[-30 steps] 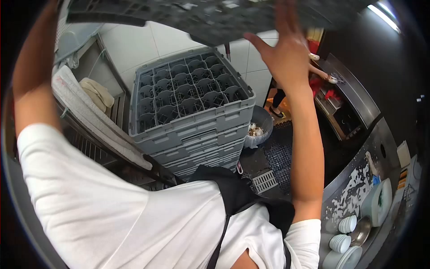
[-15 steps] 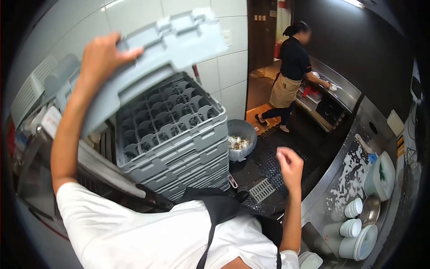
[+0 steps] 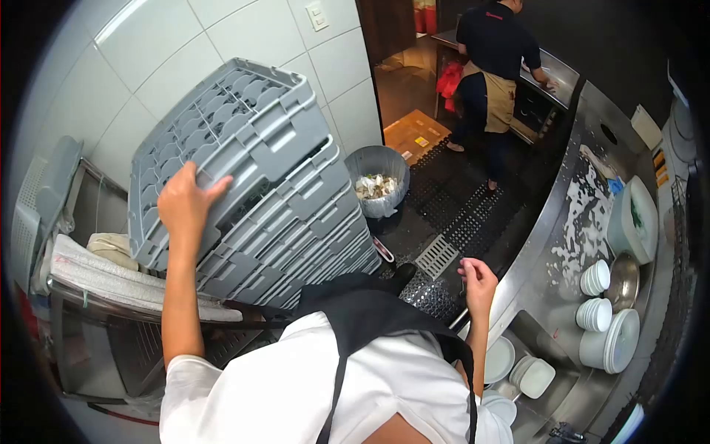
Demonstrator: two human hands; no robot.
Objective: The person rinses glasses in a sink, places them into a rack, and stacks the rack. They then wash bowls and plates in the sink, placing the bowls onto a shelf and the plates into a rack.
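My left hand (image 3: 186,203) grips the near edge of a grey compartmented dish rack (image 3: 222,140), which rests tilted on top of a stack of the same grey racks (image 3: 296,237). My right hand (image 3: 478,280) hangs low at my side with the fingers curled and nothing in it, next to the edge of the steel counter (image 3: 547,222). I wear a white shirt and a black apron.
A bin of scraps (image 3: 378,180) stands on the black floor mat beyond the stack. White bowls and plates (image 3: 603,325) sit on the steel counter at right, more plates in the sink (image 3: 518,366). Another person (image 3: 492,66) in an apron works at the far counter. Folded cloths (image 3: 111,277) lie left.
My left hand has lowered the grey rack from overhead onto the stack. My right hand let go of it and dropped to my side near the counter.
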